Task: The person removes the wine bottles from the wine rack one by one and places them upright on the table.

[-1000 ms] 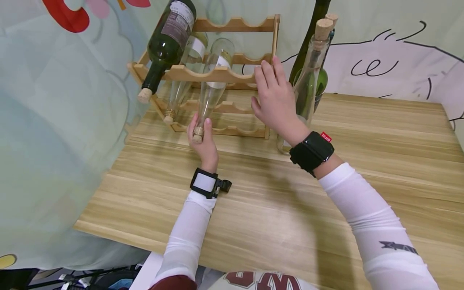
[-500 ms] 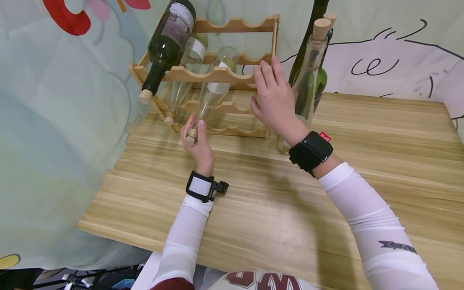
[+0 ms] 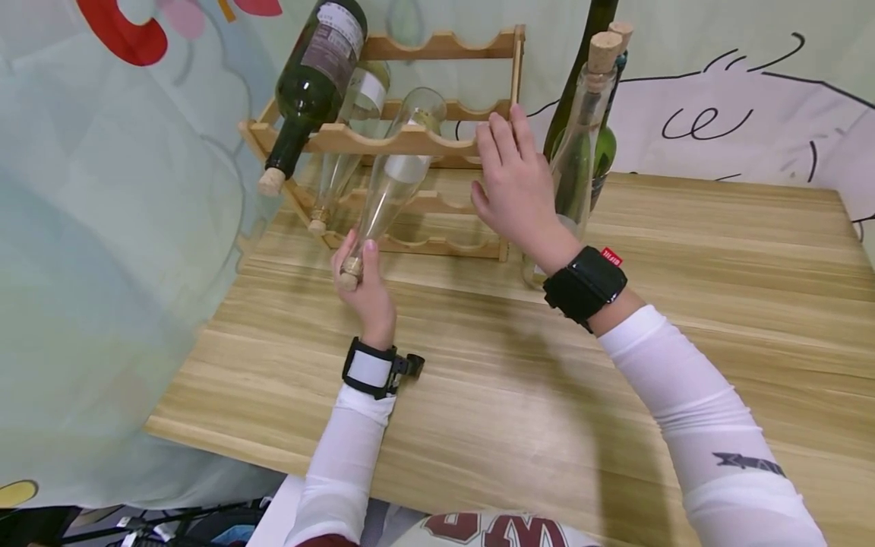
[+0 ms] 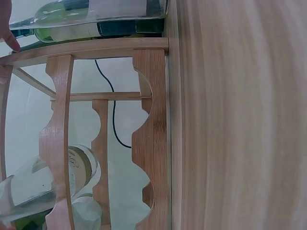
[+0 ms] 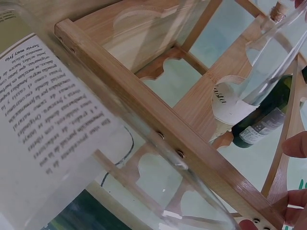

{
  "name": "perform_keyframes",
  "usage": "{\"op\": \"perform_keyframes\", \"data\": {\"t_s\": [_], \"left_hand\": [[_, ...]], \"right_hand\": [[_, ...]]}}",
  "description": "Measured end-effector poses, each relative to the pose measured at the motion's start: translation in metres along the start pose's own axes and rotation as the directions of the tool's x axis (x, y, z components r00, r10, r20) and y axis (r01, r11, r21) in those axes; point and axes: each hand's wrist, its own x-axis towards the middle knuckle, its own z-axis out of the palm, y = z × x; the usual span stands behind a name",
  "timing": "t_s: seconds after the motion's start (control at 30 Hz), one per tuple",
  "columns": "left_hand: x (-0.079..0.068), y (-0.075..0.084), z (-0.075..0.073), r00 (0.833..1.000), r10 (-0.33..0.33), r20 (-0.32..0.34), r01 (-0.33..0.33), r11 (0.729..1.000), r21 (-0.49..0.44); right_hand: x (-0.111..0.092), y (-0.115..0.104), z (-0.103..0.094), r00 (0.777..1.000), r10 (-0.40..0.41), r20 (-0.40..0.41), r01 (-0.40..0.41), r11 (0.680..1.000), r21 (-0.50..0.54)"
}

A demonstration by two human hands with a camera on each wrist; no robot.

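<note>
In the head view my left hand [image 3: 365, 296] grips the corked neck of a clear glass bottle [image 3: 383, 201], its thumb and fingers on either side. That bottle tilts, neck toward me, with its body lying within the wooden wine rack [image 3: 444, 143]. My right hand [image 3: 522, 182] holds the right end of the rack's upper front rail. In the right wrist view, fingers [image 5: 295, 144] curl about the rack's corner. Left of the gripped bottle lies another clear corked bottle [image 3: 333, 190], and a dark green wine bottle [image 3: 307, 99] rests on the top tier.
Just right of the rack stand a clear corked bottle [image 3: 576, 163] and a tall dark green bottle [image 3: 570, 99], with a further corked bottle behind. Everything stands on a wood-grain table [image 3: 478, 365]. A printed curtain [image 3: 711, 129] hangs behind it.
My left hand has drawn the clear bottle's neck down and to the left, toward me, and its body now slants more. My right hand stays on the rack.
</note>
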Motion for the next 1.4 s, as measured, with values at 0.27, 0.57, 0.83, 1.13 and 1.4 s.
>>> {"op": "perform_keyframes", "data": {"t_s": [0.27,0.57,0.83,1.13,1.4], "left_hand": [[-0.001,0.001,-0.007,1.0,0.023,-0.01,-0.023,1.0,0.012],[-0.004,0.006,-0.019,0.999,0.035,0.004,-0.035,0.999,0.008],[-0.008,0.011,-0.026,1.0,0.025,-0.005,-0.025,1.0,-0.006],[-0.01,0.011,-0.029,0.998,0.052,-0.019,-0.052,0.999,-0.005],[-0.011,0.013,-0.03,0.997,0.073,-0.029,-0.073,0.997,0.006]], "right_hand": [[-0.001,0.0,0.0,1.0,0.004,-0.005,-0.004,1.0,-0.004],[-0.001,0.0,0.001,1.0,0.001,0.003,-0.001,1.0,-0.006],[-0.001,0.0,0.0,1.0,0.002,-0.001,-0.002,1.0,-0.008],[-0.001,0.0,0.0,1.0,0.007,0.006,-0.007,1.0,-0.013],[-0.001,0.0,0.001,1.0,0.004,0.005,-0.004,1.0,-0.015]]}}
